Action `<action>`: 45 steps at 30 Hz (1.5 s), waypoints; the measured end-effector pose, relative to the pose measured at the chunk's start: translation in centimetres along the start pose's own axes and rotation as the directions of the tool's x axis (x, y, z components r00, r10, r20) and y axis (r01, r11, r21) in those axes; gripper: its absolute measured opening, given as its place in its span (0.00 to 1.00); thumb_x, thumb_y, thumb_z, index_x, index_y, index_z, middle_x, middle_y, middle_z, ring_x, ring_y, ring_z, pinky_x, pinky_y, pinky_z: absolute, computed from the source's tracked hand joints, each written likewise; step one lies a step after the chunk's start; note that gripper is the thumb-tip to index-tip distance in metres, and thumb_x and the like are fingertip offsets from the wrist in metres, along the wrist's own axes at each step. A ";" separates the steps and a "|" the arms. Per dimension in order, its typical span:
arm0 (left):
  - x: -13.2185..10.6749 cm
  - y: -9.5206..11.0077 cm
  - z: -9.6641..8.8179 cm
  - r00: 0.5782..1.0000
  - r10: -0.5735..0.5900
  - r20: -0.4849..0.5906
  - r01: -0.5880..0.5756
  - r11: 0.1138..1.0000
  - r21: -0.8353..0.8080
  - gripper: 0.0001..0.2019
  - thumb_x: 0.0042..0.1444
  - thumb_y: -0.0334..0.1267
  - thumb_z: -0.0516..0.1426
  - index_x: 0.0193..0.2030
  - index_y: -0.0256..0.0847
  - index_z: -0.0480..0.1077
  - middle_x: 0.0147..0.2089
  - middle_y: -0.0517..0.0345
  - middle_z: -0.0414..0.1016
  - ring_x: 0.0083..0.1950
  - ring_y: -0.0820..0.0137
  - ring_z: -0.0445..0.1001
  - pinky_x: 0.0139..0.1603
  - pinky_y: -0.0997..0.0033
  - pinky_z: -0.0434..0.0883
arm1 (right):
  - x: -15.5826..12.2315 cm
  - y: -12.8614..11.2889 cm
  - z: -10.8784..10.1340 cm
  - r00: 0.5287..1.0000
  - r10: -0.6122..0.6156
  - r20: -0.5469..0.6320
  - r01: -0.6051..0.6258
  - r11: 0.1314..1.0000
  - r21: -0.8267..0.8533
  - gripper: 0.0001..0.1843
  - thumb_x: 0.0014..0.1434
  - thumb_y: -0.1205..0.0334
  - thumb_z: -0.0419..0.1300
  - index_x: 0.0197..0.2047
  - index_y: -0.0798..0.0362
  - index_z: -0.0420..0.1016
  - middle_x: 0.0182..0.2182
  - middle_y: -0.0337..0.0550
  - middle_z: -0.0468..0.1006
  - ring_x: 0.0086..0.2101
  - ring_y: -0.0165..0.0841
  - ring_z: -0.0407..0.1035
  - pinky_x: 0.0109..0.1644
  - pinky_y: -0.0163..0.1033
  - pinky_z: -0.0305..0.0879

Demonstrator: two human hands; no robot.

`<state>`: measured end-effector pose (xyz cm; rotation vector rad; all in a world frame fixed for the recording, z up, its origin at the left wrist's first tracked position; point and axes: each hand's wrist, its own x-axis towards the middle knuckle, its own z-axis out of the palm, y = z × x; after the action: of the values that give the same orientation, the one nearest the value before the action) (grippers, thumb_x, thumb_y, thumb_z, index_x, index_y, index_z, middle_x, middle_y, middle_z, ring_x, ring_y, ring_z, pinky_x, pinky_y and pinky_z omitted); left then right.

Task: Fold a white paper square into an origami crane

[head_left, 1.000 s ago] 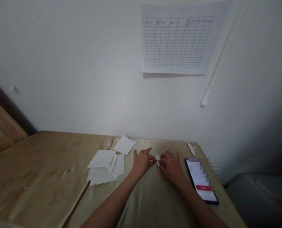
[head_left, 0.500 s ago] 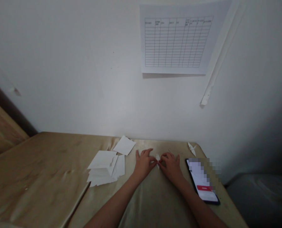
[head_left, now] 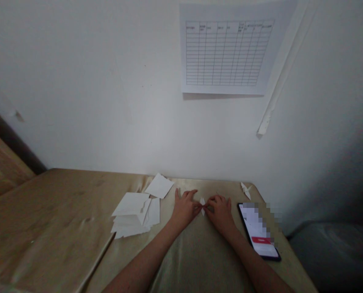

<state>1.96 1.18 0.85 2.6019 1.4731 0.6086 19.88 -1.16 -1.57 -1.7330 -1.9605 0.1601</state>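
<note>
A small folded piece of white paper (head_left: pixel 202 204) stands on the tan table (head_left: pixel 62 215) between my two hands. My left hand (head_left: pixel 185 207) pinches its left side with thumb and fingertips. My right hand (head_left: pixel 220 211) pinches its right side, fingers curled. Both forearms reach in from the bottom edge. The paper is tiny and its exact shape is hard to make out.
A loose stack of white paper sheets (head_left: pixel 135 213) lies left of my hands. A phone (head_left: pixel 259 237) with a lit screen lies to the right. A small folded paper figure (head_left: pixel 245 189) sits near the far right corner. A printed grid sheet (head_left: pixel 227 53) hangs on the wall.
My fingers, spread flat on the table a second ago, have curled in and pinched the small folded paper. Both hands stayed in about the same place.
</note>
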 end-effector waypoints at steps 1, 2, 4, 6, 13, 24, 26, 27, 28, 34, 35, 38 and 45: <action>0.0 0.0 -0.1 1.000 -0.003 0.008 0.003 1.000 0.001 0.06 0.59 0.45 0.64 0.42 0.59 0.82 0.67 0.58 0.68 0.66 0.51 0.65 0.71 0.25 0.36 | 0.1 -0.1 -0.2 1.000 0.002 0.000 -0.002 1.000 -0.008 0.06 0.62 0.58 0.61 0.39 0.43 0.81 0.48 0.44 0.77 0.55 0.45 0.64 0.66 0.68 0.39; 0.0 -0.1 -0.2 1.000 -0.009 0.018 0.009 1.000 -0.003 0.06 0.59 0.48 0.64 0.42 0.60 0.82 0.67 0.58 0.68 0.66 0.51 0.65 0.71 0.26 0.36 | 0.2 -0.1 -0.3 1.000 0.012 0.002 -0.012 1.000 -0.013 0.07 0.62 0.57 0.61 0.38 0.44 0.81 0.48 0.45 0.76 0.55 0.45 0.64 0.66 0.67 0.40; 0.0 -0.3 -0.4 0.999 -0.021 0.047 0.022 1.000 -0.022 0.09 0.59 0.53 0.62 0.43 0.61 0.81 0.66 0.58 0.69 0.66 0.51 0.66 0.70 0.25 0.37 | 0.4 -0.1 -0.4 0.999 0.050 0.018 -0.050 0.999 -0.003 0.07 0.61 0.56 0.62 0.37 0.45 0.82 0.47 0.46 0.76 0.53 0.44 0.65 0.64 0.62 0.46; -0.1 -0.6 -0.5 0.997 -0.039 0.071 0.042 0.998 -0.043 0.11 0.59 0.56 0.60 0.44 0.61 0.81 0.65 0.57 0.70 0.66 0.51 0.66 0.69 0.25 0.39 | 0.7 0.1 -0.4 0.997 0.070 0.037 -0.071 0.997 0.023 0.08 0.60 0.54 0.63 0.35 0.46 0.82 0.45 0.46 0.75 0.52 0.45 0.66 0.63 0.61 0.49; -0.3 -1.3 0.1 0.991 -0.093 0.101 0.104 0.988 -0.110 0.10 0.61 0.55 0.59 0.43 0.61 0.81 0.65 0.57 0.71 0.68 0.53 0.63 0.68 0.25 0.43 | 0.4 1.1 0.6 0.999 0.044 -0.023 -0.043 0.997 0.062 0.07 0.60 0.53 0.64 0.35 0.45 0.82 0.44 0.44 0.74 0.51 0.43 0.66 0.66 0.60 0.45; -0.3 -1.8 0.5 0.998 0.020 0.056 -0.008 0.981 -0.194 0.07 0.58 0.46 0.64 0.43 0.61 0.81 0.66 0.62 0.69 0.69 0.57 0.61 0.70 0.28 0.38 | 0.1 1.7 1.3 0.992 0.007 -0.123 -0.001 0.999 0.049 0.11 0.60 0.57 0.63 0.46 0.45 0.82 0.46 0.48 0.74 0.50 0.43 0.65 0.59 0.48 0.58; -0.3 -1.8 0.6 0.997 0.035 0.067 -0.021 0.980 -0.200 0.08 0.58 0.46 0.64 0.44 0.62 0.80 0.67 0.61 0.68 0.69 0.56 0.60 0.70 0.27 0.38 | 0.2 1.7 1.3 0.992 0.007 -0.130 0.000 0.998 0.057 0.10 0.61 0.59 0.63 0.45 0.44 0.83 0.45 0.48 0.74 0.50 0.43 0.66 0.59 0.47 0.59; -0.3 -1.9 0.6 0.997 0.041 0.072 -0.025 0.979 -0.205 0.08 0.58 0.47 0.64 0.45 0.62 0.80 0.68 0.61 0.67 0.69 0.55 0.60 0.70 0.27 0.38 | 0.2 1.8 1.3 0.992 0.011 -0.128 -0.003 0.998 0.061 0.10 0.61 0.60 0.63 0.45 0.43 0.83 0.45 0.48 0.75 0.50 0.43 0.66 0.58 0.47 0.59; -0.3 -1.9 0.7 0.996 0.043 0.075 -0.027 0.977 -0.210 0.08 0.58 0.47 0.64 0.45 0.62 0.80 0.68 0.60 0.67 0.69 0.55 0.60 0.70 0.27 0.39 | 0.2 1.8 1.2 0.992 0.016 -0.123 -0.008 0.998 0.065 0.10 0.61 0.60 0.63 0.44 0.42 0.84 0.44 0.47 0.75 0.50 0.43 0.66 0.58 0.47 0.59; -0.2 -1.9 0.7 0.997 0.041 0.071 -0.023 0.972 -0.235 0.09 0.59 0.46 0.64 0.46 0.62 0.80 0.69 0.60 0.65 0.70 0.54 0.60 0.71 0.29 0.43 | 0.3 1.7 1.2 0.995 0.042 -0.094 -0.035 0.997 0.069 0.09 0.62 0.54 0.63 0.43 0.40 0.85 0.45 0.47 0.75 0.50 0.43 0.65 0.59 0.48 0.57; -0.2 -1.9 0.8 0.997 0.038 0.065 -0.022 0.971 -0.236 0.08 0.59 0.45 0.64 0.45 0.62 0.80 0.69 0.60 0.66 0.70 0.54 0.60 0.71 0.30 0.43 | 0.3 1.7 1.3 0.994 0.049 -0.094 -0.042 0.997 0.067 0.09 0.61 0.53 0.64 0.43 0.40 0.85 0.45 0.47 0.75 0.50 0.43 0.65 0.59 0.48 0.57; 0.0 -1.9 1.1 1.000 0.002 0.021 0.003 0.973 -0.229 0.07 0.58 0.43 0.64 0.43 0.59 0.81 0.66 0.58 0.69 0.68 0.54 0.63 0.71 0.32 0.46 | 0.3 1.5 1.3 0.993 0.067 -0.092 -0.060 0.996 0.069 0.07 0.60 0.55 0.65 0.41 0.40 0.85 0.45 0.46 0.76 0.50 0.43 0.65 0.59 0.47 0.57; 0.4 -2.4 1.6 0.991 -0.126 -0.039 0.114 0.968 -0.224 0.15 0.56 0.41 0.66 0.51 0.54 0.79 0.63 0.52 0.71 0.66 0.54 0.66 0.70 0.38 0.53 | 0.3 1.4 1.4 0.997 0.039 -0.066 -0.030 0.991 0.130 0.07 0.59 0.58 0.66 0.40 0.39 0.85 0.45 0.45 0.76 0.51 0.43 0.64 0.61 0.50 0.55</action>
<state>0.82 2.92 -1.11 2.3272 1.4709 0.7836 20.48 -0.33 -3.28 -1.6680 -1.8302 0.2316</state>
